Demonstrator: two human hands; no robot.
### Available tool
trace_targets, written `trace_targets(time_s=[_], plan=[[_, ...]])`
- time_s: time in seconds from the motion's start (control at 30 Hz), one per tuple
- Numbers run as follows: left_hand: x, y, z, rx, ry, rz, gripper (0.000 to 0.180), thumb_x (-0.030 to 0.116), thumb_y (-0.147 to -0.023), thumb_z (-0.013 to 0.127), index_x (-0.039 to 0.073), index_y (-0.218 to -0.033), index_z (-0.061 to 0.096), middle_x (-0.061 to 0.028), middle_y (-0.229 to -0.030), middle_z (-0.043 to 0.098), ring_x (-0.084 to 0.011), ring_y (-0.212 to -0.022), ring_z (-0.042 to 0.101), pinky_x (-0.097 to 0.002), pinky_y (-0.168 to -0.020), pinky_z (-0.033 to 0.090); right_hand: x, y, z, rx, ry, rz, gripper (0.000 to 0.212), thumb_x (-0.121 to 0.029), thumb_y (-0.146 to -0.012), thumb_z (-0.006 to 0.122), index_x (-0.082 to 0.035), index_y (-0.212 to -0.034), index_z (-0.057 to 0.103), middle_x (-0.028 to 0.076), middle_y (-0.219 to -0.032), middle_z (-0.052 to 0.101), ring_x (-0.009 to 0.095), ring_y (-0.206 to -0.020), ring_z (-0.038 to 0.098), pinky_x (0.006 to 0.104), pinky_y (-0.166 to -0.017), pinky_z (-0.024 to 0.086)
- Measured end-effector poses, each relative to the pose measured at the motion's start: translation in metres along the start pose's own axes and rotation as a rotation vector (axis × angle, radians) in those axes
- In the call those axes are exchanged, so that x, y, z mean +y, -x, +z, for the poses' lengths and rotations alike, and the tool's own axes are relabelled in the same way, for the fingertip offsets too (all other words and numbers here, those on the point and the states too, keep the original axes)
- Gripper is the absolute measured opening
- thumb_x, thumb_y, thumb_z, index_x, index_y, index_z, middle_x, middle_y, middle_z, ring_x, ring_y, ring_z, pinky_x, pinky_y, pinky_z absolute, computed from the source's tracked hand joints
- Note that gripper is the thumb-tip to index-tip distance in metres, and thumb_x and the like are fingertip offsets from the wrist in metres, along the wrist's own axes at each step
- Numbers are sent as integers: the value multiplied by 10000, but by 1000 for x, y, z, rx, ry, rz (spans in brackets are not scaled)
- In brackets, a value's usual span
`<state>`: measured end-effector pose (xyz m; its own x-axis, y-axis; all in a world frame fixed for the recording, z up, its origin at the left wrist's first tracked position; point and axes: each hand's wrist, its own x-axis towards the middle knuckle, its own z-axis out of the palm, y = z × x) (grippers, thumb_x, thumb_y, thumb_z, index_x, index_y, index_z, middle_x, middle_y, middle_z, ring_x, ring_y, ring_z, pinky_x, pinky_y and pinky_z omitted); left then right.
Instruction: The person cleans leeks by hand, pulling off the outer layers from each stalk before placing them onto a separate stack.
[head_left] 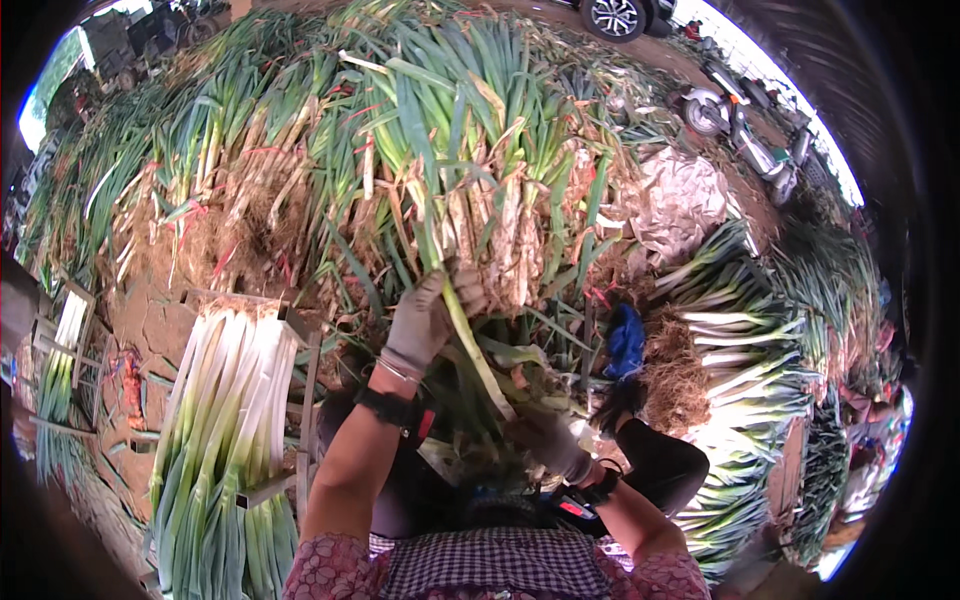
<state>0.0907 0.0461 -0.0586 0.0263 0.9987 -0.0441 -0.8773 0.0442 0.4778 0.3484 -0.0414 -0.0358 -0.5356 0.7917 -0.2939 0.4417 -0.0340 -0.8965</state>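
My left hand (432, 312), in a grey glove, grips the stalks of a big bunch of unwashed leeks (470, 150) held up in front of me, roots and earth hanging down. My right hand (548, 438), also gloved, is lower and closer to my body, closed on the pale lower end of a leek stalk (478, 360) that runs up toward the left hand. Both wrists carry dark bands.
Cleaned white leeks (232, 400) lie stacked in a wooden frame at the left. More trimmed leeks (745, 350) are piled at the right. A blue glove (626, 340) lies near a heap of roots (675, 375). Motorbikes (735, 115) stand at the upper right.
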Motion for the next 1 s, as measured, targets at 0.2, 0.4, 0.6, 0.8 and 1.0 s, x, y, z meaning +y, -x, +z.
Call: trace_targets(time_s=[0.2,0.4,0.6,0.8,1.0], plan=[[25,21,-1,70,-92,143,275,136,-971,504,-36,-1186,513,-157,-987,638,-299,-917,645,-477,-852,527,23,-76,19,189,284,-389,309,-185,-865,659,-53,-1136,591,132,-921,670,230,-808,670,329,-678,519],[41,20,-23,211,-163,292,293,157,-973,511,-61,-1168,498,-157,-1016,627,-301,-941,638,-417,-847,526,-40,-164,55,179,373,-420,451,-338,-798,730,-48,-1122,610,169,-947,673,264,-881,677,385,-754,524],[64,25,-18,293,-90,437,194,162,-985,490,24,-1118,515,-149,-1048,620,-263,-947,636,-449,-937,498,43,-120,58,-19,112,-135,399,-299,-813,731,-43,-1105,638,116,-821,671,148,-774,642,284,-701,501],[32,30,-10,47,-69,63,330,229,-992,469,-14,-1214,482,-124,-939,631,-269,-860,651,-474,-863,528,-33,-118,52,-126,-212,-85,300,-179,-901,620,11,-1132,609,46,-931,646,97,-826,576,266,-718,464],[23,23,-15,163,-220,30,291,236,-952,531,9,-1133,553,-71,-859,620,-223,-766,645,-412,-768,538,21,-94,63,-107,-278,-76,350,-294,-935,587,-13,-1144,601,20,-885,634,197,-765,606,342,-686,491]])
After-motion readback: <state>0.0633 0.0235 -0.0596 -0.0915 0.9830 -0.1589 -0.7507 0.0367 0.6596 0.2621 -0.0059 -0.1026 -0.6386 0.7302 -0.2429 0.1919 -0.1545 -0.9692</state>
